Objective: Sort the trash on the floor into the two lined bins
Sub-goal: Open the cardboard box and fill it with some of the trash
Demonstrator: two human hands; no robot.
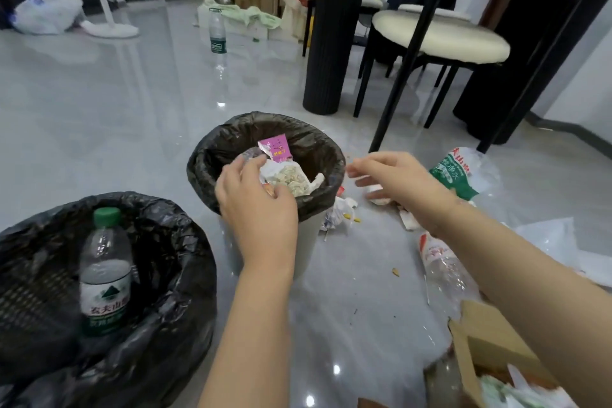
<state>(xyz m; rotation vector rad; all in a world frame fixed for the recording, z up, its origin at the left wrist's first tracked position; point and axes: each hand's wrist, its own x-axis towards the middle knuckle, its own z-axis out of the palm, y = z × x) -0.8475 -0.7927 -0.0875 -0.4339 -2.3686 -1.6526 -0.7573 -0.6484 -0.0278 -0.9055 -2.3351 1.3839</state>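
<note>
Plainly the step in hand was dropping soft rubbish into the far bin [212,169], the small one lined in black, and to do it well the left hand [256,199] needed to be fully past the rim before letting go, so nothing slid down the outside. That hand hovered over the bin's near rim with fingers curled; whether it pinched the crumpled wrapper [291,179] or had just released it I could not tell, since the wrapper lay right at its fingertips inside the liner, beside a pink packet [276,146]. The right hand [394,175] reached out over the floor with fingers loosely spread and holding nothing, above white scraps [376,195]. A capped bottle [104,272] stood in the near bin [185,275], and a crushed bottle [445,270] lay under the right forearm
</note>
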